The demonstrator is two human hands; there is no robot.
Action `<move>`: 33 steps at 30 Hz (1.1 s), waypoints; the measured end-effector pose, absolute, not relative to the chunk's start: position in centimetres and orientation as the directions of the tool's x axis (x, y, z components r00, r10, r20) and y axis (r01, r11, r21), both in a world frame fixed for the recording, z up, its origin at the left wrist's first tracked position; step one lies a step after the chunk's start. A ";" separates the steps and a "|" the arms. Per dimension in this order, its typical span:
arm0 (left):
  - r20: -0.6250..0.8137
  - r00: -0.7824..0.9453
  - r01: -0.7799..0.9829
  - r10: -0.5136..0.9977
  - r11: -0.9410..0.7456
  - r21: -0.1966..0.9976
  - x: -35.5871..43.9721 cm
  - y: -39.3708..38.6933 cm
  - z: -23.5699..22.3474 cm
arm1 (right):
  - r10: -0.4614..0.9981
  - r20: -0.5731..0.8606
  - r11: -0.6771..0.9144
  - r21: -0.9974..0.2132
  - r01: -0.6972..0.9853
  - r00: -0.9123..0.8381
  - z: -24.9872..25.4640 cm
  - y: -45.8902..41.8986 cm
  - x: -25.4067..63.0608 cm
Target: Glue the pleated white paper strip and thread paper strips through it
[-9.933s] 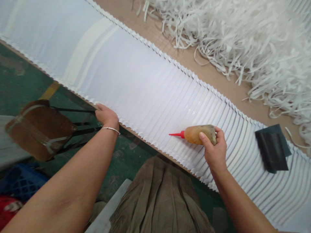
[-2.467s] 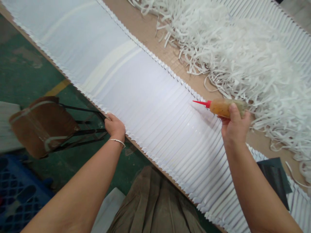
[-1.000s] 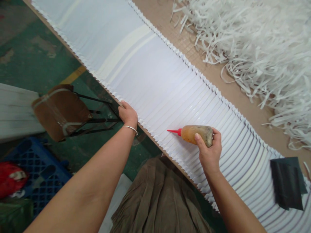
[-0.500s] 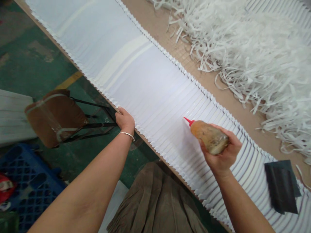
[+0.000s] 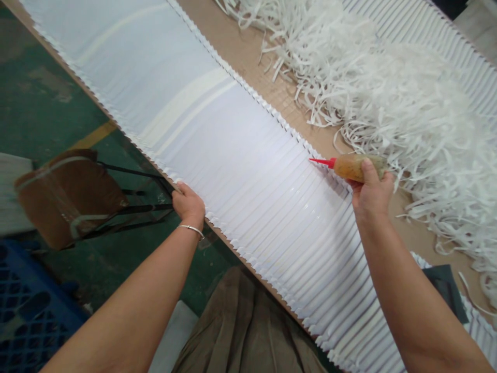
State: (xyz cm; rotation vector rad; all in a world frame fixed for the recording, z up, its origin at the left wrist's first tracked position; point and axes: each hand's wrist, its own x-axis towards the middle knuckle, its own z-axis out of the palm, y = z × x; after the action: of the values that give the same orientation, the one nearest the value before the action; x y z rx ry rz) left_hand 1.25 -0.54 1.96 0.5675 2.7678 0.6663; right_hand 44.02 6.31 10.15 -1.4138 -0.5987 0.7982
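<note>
My right hand (image 5: 373, 191) is wrapped round a squeeze bottle (image 5: 355, 168) of amber liquid with a red pointed nozzle. The bottle lies nearly level, its tip pointing left, close to the far edge of a long row of overlapping white strips (image 5: 248, 155). I cannot tell if the tip touches them. Small wet-looking shiny spots show on the strips left of my forearm. My left hand (image 5: 188, 204), with a bangle at the wrist, grips the near edge of the brown table (image 5: 229, 246) beside the strips' notched ends; its fingertips are partly hidden.
A large heap of loose white ribbons (image 5: 419, 114) lies beyond the strips, with another striped row (image 5: 411, 26) behind it. A dark sheet (image 5: 448, 290) is partly behind my right forearm. A brown-seated chair (image 5: 73, 199) and blue plastic pallet (image 5: 31, 305) stand at left.
My right hand has carried the bottle from the middle of the strips to their far edge and turned it level. My left hand keeps its hold on the table edge. The view has shifted slightly.
</note>
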 end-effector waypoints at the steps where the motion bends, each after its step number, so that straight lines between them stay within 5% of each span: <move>1: -0.141 -0.897 0.308 0.419 0.821 0.481 1.2 -0.5 2.0 | 0.779 -0.095 -0.021 -0.992 -0.126 0.619 10.0 6.4 43.9; 22: -0.120 -0.895 0.323 0.429 0.812 0.487 1.4 -0.7 1.7 | 0.834 -0.177 -0.129 -0.984 -0.126 0.522 11.5 -1.7 38.2; 33: -0.137 -0.890 0.331 0.435 0.823 0.462 1.3 -0.7 1.7 | 0.871 -0.165 -0.252 -0.958 0.134 0.463 10.6 -8.2 34.9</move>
State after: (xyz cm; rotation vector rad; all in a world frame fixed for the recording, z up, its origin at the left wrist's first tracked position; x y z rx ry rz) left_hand 1.34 -0.74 1.66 0.5908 2.7699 0.6381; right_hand 34.87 -8.16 10.63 -1.6918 -0.8723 0.9039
